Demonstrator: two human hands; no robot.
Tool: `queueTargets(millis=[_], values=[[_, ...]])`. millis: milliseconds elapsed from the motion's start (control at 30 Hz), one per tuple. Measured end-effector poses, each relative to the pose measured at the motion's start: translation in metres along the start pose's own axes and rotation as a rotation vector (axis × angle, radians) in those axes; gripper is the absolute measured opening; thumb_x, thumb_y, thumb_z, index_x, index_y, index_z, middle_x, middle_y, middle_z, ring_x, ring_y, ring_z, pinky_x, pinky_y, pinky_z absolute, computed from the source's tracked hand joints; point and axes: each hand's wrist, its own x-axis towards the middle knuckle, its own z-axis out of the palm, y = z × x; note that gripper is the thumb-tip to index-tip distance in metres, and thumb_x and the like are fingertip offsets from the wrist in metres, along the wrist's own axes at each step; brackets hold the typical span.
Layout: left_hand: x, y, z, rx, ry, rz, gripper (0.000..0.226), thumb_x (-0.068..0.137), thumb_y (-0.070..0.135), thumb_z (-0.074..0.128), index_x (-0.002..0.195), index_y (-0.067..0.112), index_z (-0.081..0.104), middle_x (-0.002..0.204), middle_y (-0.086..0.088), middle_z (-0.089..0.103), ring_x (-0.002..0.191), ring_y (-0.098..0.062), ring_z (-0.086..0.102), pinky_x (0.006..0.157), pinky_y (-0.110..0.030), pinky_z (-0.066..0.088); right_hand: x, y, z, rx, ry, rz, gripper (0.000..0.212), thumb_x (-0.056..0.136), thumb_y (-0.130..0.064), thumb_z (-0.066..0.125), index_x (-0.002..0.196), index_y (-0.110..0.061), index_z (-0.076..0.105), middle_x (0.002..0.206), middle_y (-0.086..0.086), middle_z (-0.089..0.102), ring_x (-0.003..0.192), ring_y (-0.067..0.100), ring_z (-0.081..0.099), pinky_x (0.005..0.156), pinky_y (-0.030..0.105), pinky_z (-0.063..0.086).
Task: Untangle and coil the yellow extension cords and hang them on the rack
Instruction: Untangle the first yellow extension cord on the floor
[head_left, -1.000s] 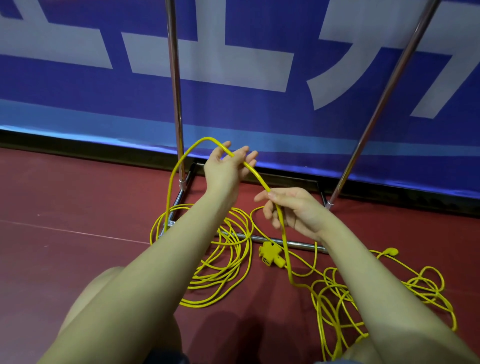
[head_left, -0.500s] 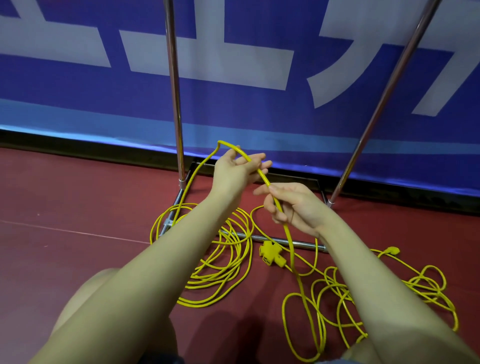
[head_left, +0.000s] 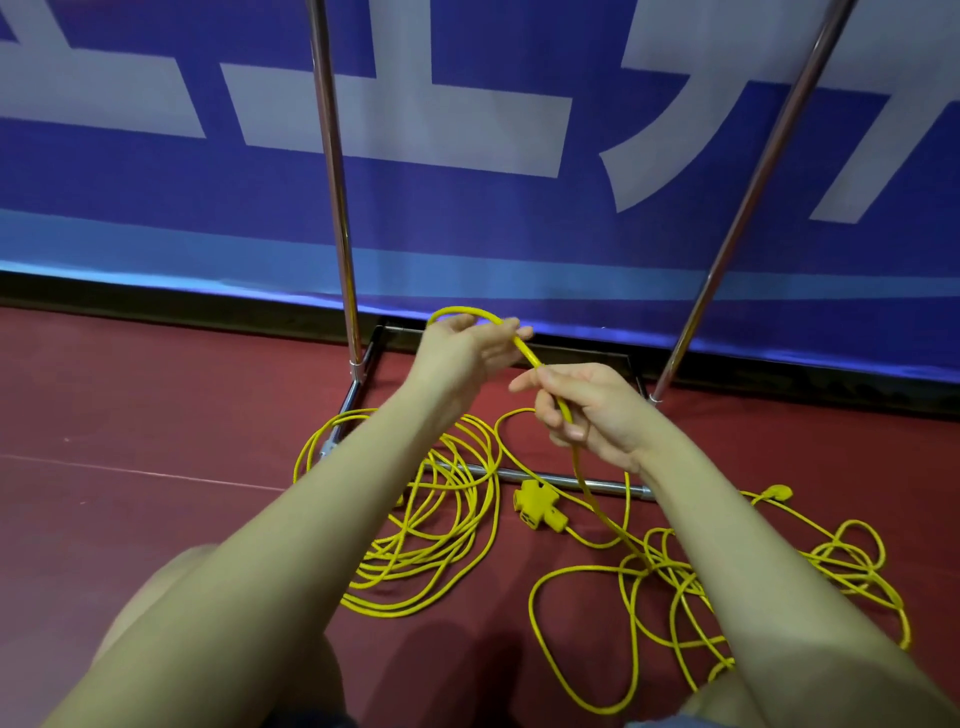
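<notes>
Nearest the camera, at about five o'clock, the loose tangle of yellow cord (head_left: 727, 587) is lying sprawled on the red floor (head_left: 130, 415), its loops crossing one another, with a plug end (head_left: 777, 491) lying out at its far right. At seven o'clock a tidier, already gathered coil (head_left: 415, 525) is resting on the floor, partly over the rack's base bar (head_left: 545, 475), and the yellow multi-outlet block (head_left: 537, 505) is sitting between the two heaps. From the tangle one strand is rising up and to eleven o'clock into the right hand (head_left: 592, 410), which is pinching the cord between thumb and curled fingers, so the cord's long axis is running diagonally from lower right to upper left. Just beyond, the strand is arching over into the left hand (head_left: 467, 348), which is holding the top of the loop with its fingers closed round it, palm turned away. The left hand is the farther of the two and nearer the rack; the right hand is nearer the unsorted slack, so in my judgement it is the one placed to feed cord. Farthest off, the rack's left upright (head_left: 332, 182) and right upright (head_left: 758, 171) are rising at twelve and one o'clock before the blue banner (head_left: 467, 218).
</notes>
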Motion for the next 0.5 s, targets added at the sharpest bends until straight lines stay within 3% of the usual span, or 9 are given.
queueTargets(millis=[67,133,267,367,500], values=[[-0.006,-0.008,0.004,0.083,0.003,0.000,0.066,0.084,-0.012,0.060,0.140,-0.007,0.025,0.105,-0.019,0.061,0.076,-0.017,0.069,0.058,-0.026,0.057,0.002,0.002,0.003,0.010,0.013,0.012,0.026,0.099,-0.016,0.039,0.095,-0.002,0.061,0.047,-0.001,0.050,0.031,0.004,0.031,0.039,0.017,0.028],[-0.007,-0.010,0.006,0.086,0.026,0.015,0.067,0.082,-0.015,0.059,0.139,-0.007,0.025,0.110,-0.021,0.060,0.071,-0.014,0.068,0.050,-0.021,0.051,0.003,0.002,0.005,0.023,0.003,0.018,0.026,0.099,-0.016,0.039,0.096,-0.001,0.061,0.048,-0.001,0.051,0.032,0.005,0.033,0.040,0.018,0.029],[0.004,-0.003,0.001,0.041,0.101,0.125,0.068,0.081,-0.019,0.057,0.138,0.000,0.026,0.103,-0.015,0.061,0.070,-0.016,0.067,0.068,-0.025,0.056,-0.001,0.001,0.003,-0.008,-0.058,0.018,0.025,0.094,-0.017,0.045,0.096,0.000,0.062,0.051,0.001,0.054,0.037,0.007,0.040,0.045,0.021,0.031],[0.012,0.003,-0.007,0.005,0.164,0.178,0.068,0.081,-0.021,0.055,0.137,0.005,0.027,0.101,-0.013,0.060,0.070,-0.017,0.068,0.072,-0.027,0.056,-0.006,0.000,0.000,-0.014,-0.126,0.028,0.021,0.087,-0.019,0.056,0.095,-0.001,0.064,0.057,0.003,0.057,0.043,0.010,0.048,0.049,0.020,0.039],[0.017,0.003,-0.015,0.005,0.220,0.196,0.058,0.081,-0.018,0.059,0.127,0.006,0.034,0.113,-0.016,0.059,0.076,-0.020,0.066,0.072,-0.028,0.055,-0.009,0.000,-0.003,-0.016,-0.126,0.061,0.018,0.089,-0.016,0.054,0.094,-0.003,0.065,0.060,0.004,0.061,0.047,0.013,0.053,0.050,0.018,0.045]])
